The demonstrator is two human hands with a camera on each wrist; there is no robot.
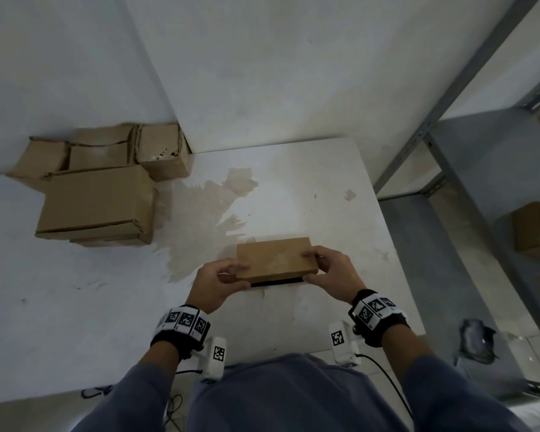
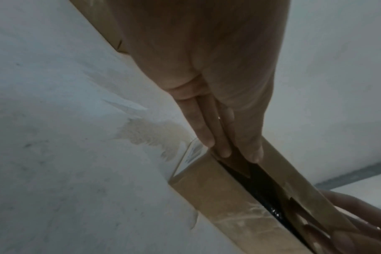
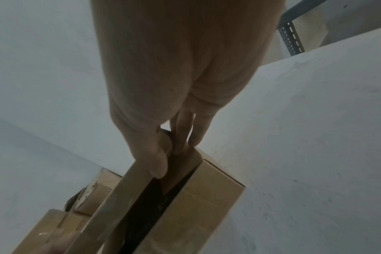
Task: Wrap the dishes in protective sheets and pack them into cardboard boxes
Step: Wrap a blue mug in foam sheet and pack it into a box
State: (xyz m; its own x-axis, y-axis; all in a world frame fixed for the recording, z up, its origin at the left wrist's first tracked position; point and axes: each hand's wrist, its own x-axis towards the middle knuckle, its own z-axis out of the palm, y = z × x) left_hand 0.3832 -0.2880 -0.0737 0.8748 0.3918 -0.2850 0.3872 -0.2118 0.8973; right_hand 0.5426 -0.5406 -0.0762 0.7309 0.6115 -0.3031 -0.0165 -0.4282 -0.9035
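Note:
A small flat cardboard box point(image 1: 275, 258) lies on the white table point(image 1: 75, 291) in front of me. Its lid stands slightly raised, and a dark gap shows along the near side. My left hand point(image 1: 245, 275) pinches the box's left end, thumb below and fingers on top. My right hand point(image 1: 307, 266) grips the right end the same way. In the left wrist view the left hand point(image 2: 233, 151) holds the lid edge of the box point(image 2: 218, 197) above something dark and glossy inside. In the right wrist view my right hand point(image 3: 176, 156) pinches the lid of the box point(image 3: 207, 197).
Several closed cardboard boxes point(image 1: 97, 201) are stacked at the table's back left against the wall. A brownish stain point(image 1: 206, 207) marks the table's middle. A grey metal shelf rack point(image 1: 468, 169) stands to the right, with a box point(image 1: 536, 229) on it.

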